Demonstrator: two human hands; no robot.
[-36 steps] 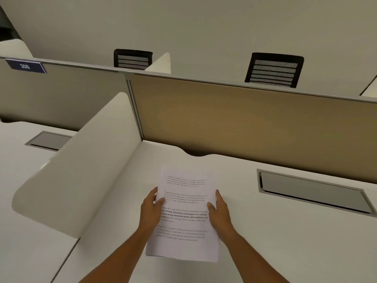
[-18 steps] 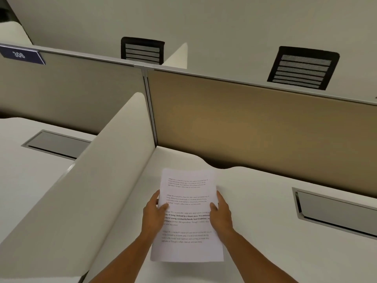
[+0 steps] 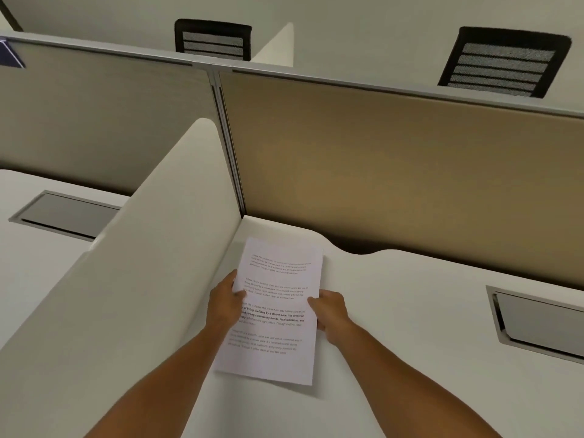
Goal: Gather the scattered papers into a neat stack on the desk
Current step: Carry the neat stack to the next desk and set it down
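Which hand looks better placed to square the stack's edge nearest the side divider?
Left, probably. The left hand already grips the paper stack on the edge facing the white divider; the right hand holds the opposite edge.

One stack of white printed papers (image 3: 278, 311) lies on the near white desk (image 3: 410, 358), and how many sheets it holds cannot be told. Two bare hands grip it, the left hand (image 3: 225, 303) and the right hand (image 3: 331, 314). Two black mesh chair backs (image 3: 213, 41) (image 3: 502, 63) show at the far side, two grey rectangular cable hatches (image 3: 68, 214) (image 3: 543, 322) sit left and right, and one white curved side divider (image 3: 158, 232) stands at the left.
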